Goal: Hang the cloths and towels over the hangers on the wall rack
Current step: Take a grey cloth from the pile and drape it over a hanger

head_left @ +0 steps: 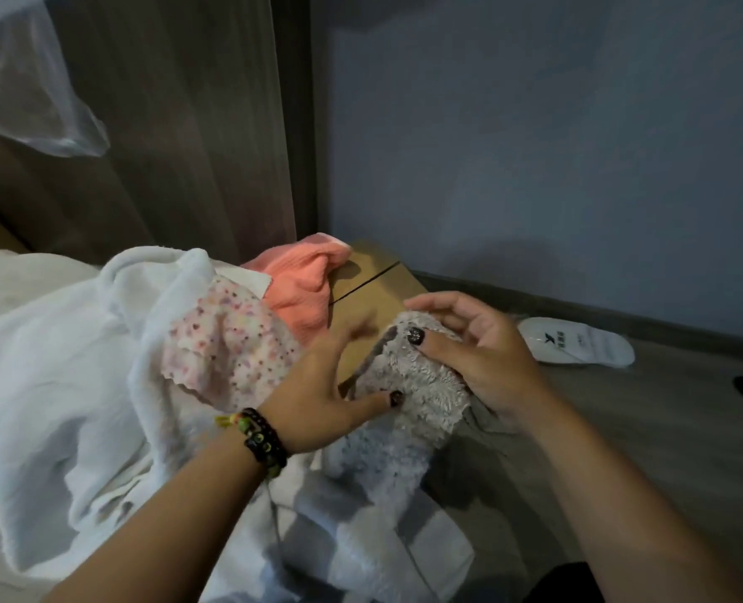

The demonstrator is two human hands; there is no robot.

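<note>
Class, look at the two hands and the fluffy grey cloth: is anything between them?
Nothing visible. The right hand already pinches the fluffy grey cloth, and the left hand touches it with its thumb. No rack shows in view.

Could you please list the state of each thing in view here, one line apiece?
grey fluffy cloth: lifted off the pile, bunched, held.
right hand: grip on the grey fluffy cloth's upper edge.
left hand: fingers spread, thumb touching the grey cloth.
floral cloth: crumpled on the pile.
coral cloth: heaped against the cardboard box.
white towel: spread, rumpled.
cardboard box: flaps closed.
white slipper: flat on the floor.
</note>
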